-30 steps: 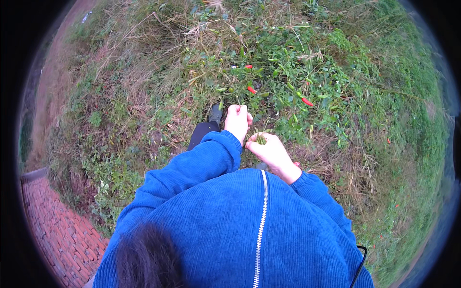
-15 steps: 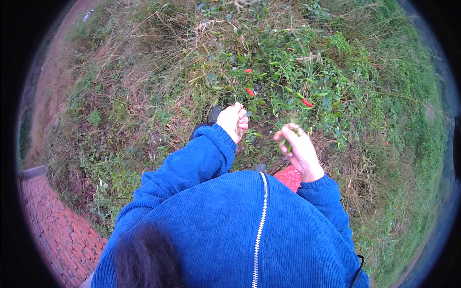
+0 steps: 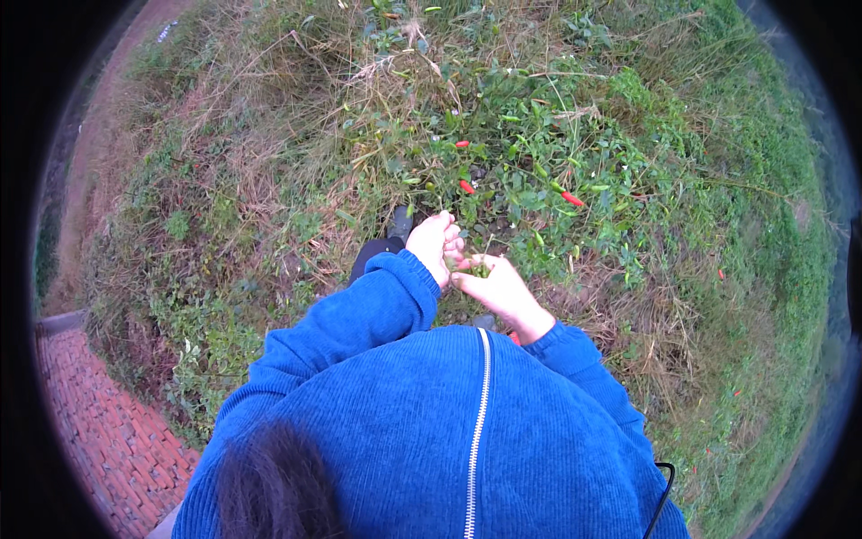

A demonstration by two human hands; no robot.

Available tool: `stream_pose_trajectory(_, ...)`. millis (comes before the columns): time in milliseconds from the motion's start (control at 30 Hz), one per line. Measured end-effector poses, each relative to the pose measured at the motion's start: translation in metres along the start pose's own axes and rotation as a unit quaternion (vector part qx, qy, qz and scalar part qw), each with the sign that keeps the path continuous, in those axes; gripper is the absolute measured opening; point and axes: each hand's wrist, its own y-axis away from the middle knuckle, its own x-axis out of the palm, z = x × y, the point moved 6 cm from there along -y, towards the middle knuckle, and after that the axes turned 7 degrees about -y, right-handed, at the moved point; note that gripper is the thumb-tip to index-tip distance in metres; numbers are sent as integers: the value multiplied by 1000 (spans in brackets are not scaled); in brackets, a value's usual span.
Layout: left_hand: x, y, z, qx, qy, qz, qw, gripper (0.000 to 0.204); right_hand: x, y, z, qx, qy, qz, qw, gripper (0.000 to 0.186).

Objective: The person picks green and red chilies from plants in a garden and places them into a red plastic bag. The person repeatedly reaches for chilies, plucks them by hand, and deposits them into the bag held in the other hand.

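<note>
My left hand (image 3: 434,244) is curled closed in front of my chest, and whatever lies in its fingers is hidden. Just beside it, my right hand (image 3: 496,289) holds small green chilli peppers (image 3: 482,270) in its bent fingers, with the fingertips at or very near the left hand. Beyond both hands grows a low chilli plant (image 3: 525,166) with green pods. Three red chillies stand out on it: one upper red chilli (image 3: 462,144), another red chilli (image 3: 467,187) nearer my hands, and a third red chilli (image 3: 573,198) to the right.
A sliver of a red bag or cloth (image 3: 514,339) shows under my right wrist. My dark shoe (image 3: 400,222) is partly visible beside my left hand. Dry grass (image 3: 260,153) and weeds surround the plant. Red brick paving (image 3: 108,422) lies at the lower left.
My right hand has moved left and slightly down with the green chillies, reaching my left hand. The red patterned item is now mostly covered. My left hand has barely moved.
</note>
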Motion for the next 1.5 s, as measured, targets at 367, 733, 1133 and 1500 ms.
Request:
stream_pose_trajectory(367,-13,-4,-9,-20,25,54,998,13,-19,29,-10,-21,-471,78,878,26)
stream_pose_trajectory(733,-38,-10,-7,-67,-127,23,989,13,-119,201,-153,-76,-554,-179,810,14)
stream_pose_trajectory(1133,-46,-12,-17,45,-354,-78,931,15,-162,389,-424,68,-484,-694,529,35)
stream_pose_trajectory(1500,-72,-7,-36,120,-524,-154,829,35,-211,401,-432,-43,-410,-728,548,30)
